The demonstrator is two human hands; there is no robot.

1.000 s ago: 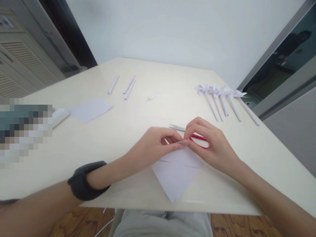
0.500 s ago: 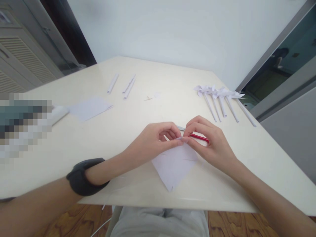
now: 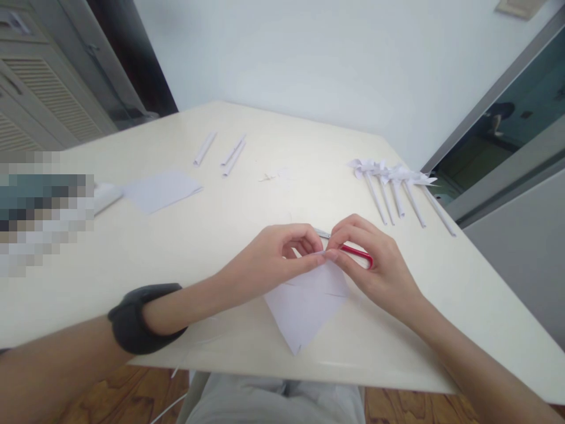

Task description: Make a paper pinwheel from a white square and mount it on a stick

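Observation:
A white paper square [image 3: 304, 306] with cuts from its corners lies on the cream table [image 3: 198, 247] near the front edge. My left hand [image 3: 273, 259] and my right hand [image 3: 375, 265] meet at its far corner, and both pinch that corner between thumb and fingertips. Red-handled scissors [image 3: 359, 253] lie on the table under my right hand, with the blades pointing left behind my fingers. A dark band sits on my left wrist.
Several finished paper pinwheels [image 3: 397, 182] on rolled sticks lie at the right. Three rolled paper sticks [image 3: 223, 153] lie at the back left, a stack of paper squares [image 3: 161, 189] at the left. Small paper scraps [image 3: 271, 175] sit mid-table. A blurred patch covers the left edge.
The paper has shifted slightly left and toward me with both hands still pinching its far corner. The view has tilted a little.

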